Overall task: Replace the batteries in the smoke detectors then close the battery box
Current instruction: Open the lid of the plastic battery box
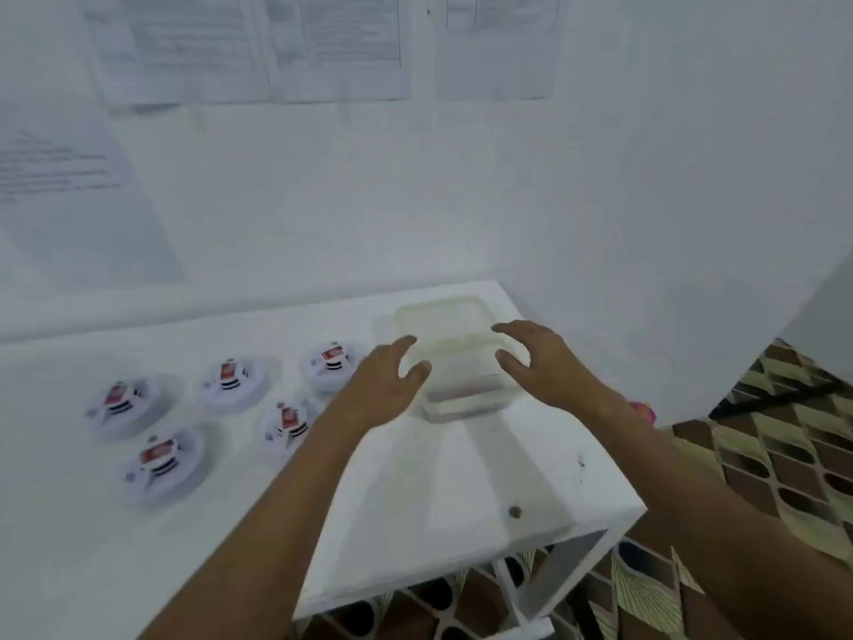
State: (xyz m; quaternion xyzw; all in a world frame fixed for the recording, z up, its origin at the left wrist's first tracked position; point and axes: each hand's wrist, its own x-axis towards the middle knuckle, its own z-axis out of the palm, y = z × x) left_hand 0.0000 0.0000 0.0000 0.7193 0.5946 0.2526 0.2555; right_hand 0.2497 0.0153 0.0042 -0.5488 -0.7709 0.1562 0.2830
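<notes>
Head view: lidded battery box, contents blurred.

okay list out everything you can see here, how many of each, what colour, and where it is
smoke detectors: five, white round with red and black parts showing on top, on the left half of the table
battery box: one, clear plastic with a lid, at the far right of the table, between the two hands
table: one, white, against the wall
papers: several, white printed sheets, on the wall above the table
floor mat: one, brown and yellowish diamond pattern, right of and under the table
pink thing: one, past the table's right edge, mostly hidden by the right forearm, cannot tell what
left hand: fingers spread, at the box's left side
right hand: fingers spread, at the box's right side
</notes>
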